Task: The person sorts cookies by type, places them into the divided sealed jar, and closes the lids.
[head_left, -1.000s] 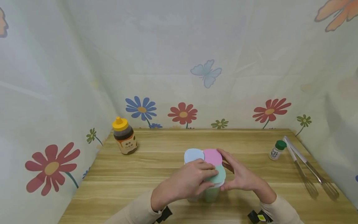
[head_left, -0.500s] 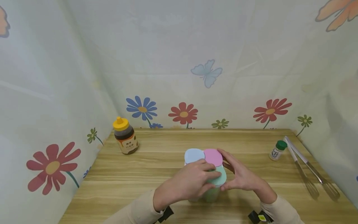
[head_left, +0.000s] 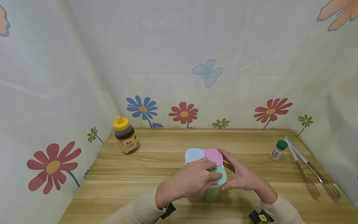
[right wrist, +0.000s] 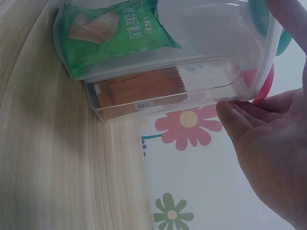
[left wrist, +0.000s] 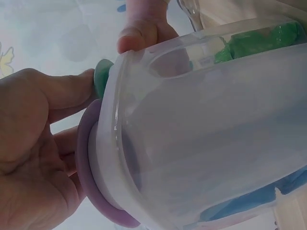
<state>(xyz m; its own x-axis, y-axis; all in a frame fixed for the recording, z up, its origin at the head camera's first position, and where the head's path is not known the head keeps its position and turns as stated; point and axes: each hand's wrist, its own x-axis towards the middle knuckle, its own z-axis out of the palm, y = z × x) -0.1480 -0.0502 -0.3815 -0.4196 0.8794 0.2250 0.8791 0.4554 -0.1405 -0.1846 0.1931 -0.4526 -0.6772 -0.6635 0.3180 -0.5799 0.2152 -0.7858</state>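
A clear plastic food storage box [left wrist: 192, 120] with several compartments stands upright on the table. Its lids are blue [head_left: 195, 155], pink [head_left: 213, 156], green [head_left: 223, 171] and, in the left wrist view, purple [left wrist: 88, 148]. Over the top lies my left hand [head_left: 193, 179], fingers extended across the green lid and hiding the purple one. My right hand [head_left: 241, 175] holds the box's right side just below the lids, thumb in front and fingers behind. Inside show a green cake packet [right wrist: 115, 36], a brown wrapped packet [right wrist: 144, 91] and a blue packet [left wrist: 249, 199].
A yellow-capped bottle of dark syrup [head_left: 126, 137] stands at the back left of the wooden table [head_left: 156, 140]. To the right are a green-capped shaker [head_left: 277, 151] and metal tongs [head_left: 307, 169]. Flowered cloth [head_left: 167, 62] hangs behind and at both sides.
My left hand has slid slightly right over the green lid. A white strip under that lid's front edge has become less visible. The right hand keeps its place on the box.
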